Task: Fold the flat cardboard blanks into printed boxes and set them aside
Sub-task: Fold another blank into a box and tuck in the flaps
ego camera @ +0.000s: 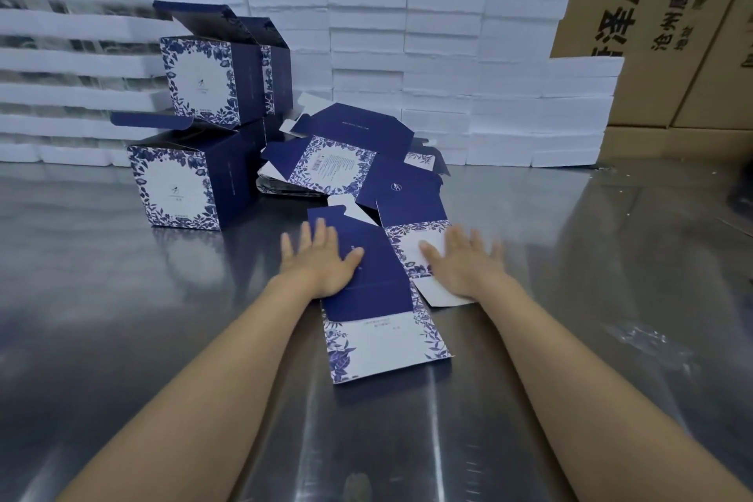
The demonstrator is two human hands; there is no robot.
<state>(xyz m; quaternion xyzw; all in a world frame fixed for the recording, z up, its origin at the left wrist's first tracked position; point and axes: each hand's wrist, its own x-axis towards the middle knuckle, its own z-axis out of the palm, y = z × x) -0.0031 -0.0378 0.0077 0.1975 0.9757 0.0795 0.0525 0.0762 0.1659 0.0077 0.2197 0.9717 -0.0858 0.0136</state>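
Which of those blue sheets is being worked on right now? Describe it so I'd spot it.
Start at the steel table and find the loose pile of blanks beside two stacked boxes. The nearest blank lies flat in front of that pile. It alone has the left hand pressed on it.

Behind your steel table (122,298) you see stacked white foam blocks (444,53) and brown printed cartons (660,12).
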